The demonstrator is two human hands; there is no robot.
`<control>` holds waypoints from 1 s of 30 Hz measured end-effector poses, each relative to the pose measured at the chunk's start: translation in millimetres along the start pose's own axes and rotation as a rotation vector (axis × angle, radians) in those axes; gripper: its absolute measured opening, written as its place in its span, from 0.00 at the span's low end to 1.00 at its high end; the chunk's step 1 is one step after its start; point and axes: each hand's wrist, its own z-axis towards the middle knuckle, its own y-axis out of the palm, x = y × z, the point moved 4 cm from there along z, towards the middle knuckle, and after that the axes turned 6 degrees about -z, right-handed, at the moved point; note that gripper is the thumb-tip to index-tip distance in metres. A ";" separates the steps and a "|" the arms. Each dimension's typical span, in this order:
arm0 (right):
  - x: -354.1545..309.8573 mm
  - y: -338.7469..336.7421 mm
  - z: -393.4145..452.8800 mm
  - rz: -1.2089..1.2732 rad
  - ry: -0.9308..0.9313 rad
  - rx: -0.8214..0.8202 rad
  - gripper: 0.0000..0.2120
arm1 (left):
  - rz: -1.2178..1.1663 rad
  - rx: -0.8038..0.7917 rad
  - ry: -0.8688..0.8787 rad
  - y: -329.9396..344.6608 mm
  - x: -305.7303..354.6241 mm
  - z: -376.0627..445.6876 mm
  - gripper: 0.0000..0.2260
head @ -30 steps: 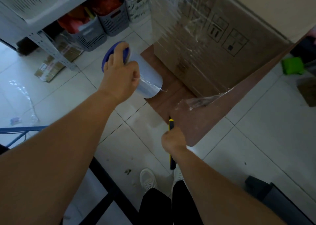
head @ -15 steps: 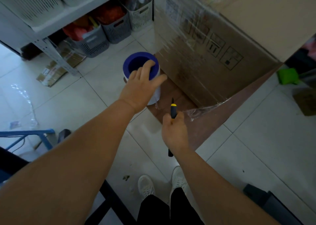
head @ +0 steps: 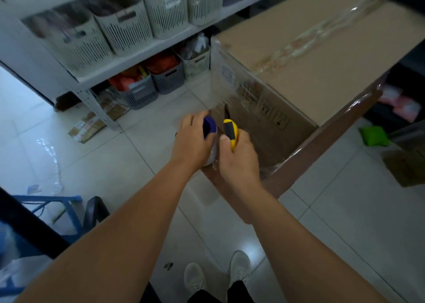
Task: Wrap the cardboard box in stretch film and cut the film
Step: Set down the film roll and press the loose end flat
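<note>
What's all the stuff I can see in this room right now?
cardboard box: one, brown, filmed sides, on a brown board at right
brown board: one, under the box
stretch film roll: one, clear film on a blue core, beside the box's near corner
utility knife: one, yellow and black, blade pointing up by the box's side
shelving unit: one, white, at rear left
slotted baskets: several, beige and grey, on the shelves and the floor below
green object: one, on the floor at right
shoes: two, white, bottom centre
left hand: grips the roll
right hand: grips the knife
</note>
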 end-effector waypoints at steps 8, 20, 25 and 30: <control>-85.3 -91.7 24.6 -0.450 -0.281 0.138 0.16 | -0.106 0.035 -0.032 -14.6 34.7 -13.7 0.14; -54.1 -126.2 83.1 -0.871 -0.205 0.101 0.19 | -0.181 -0.032 -0.049 -0.4 79.3 -31.2 0.16; -48.9 -132.5 71.7 -0.760 -0.258 0.217 0.20 | -0.153 -0.061 -0.056 9.1 79.7 -38.0 0.17; -29.4 -120.1 21.4 -0.429 -0.376 0.370 0.18 | -0.117 -0.130 -0.074 25.2 76.0 -46.0 0.20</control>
